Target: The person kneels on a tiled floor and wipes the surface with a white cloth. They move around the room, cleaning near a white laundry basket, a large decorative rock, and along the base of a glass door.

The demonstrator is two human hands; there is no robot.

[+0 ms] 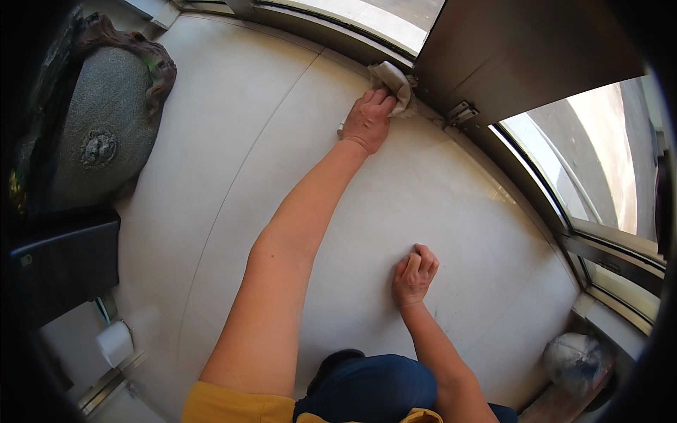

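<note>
My left hand [368, 120] grips a crumpled pale cloth [398, 83] against the floor. The cloth lies at the foot of the metal door frame [338, 38], where the frame meets the floor tiles [275, 174]. A small pale end, perhaps of the same cloth, shows by the wrist. Nearer to my body, my right hand [415, 276] rests on the floor with its fingers curled in and nothing visible in them. Its palm side is hidden. My knee in dark blue trousers [378, 383] is bent below, between the two arms.
A dark metal door [508, 47] with a small bolt [462, 113] stands at the upper right. On the left are a grey stone-like object with a brown root-like rim [108, 116] and a black box [69, 264]. A white roll [115, 343] is lower left; a plastic bag [575, 359] sits lower right.
</note>
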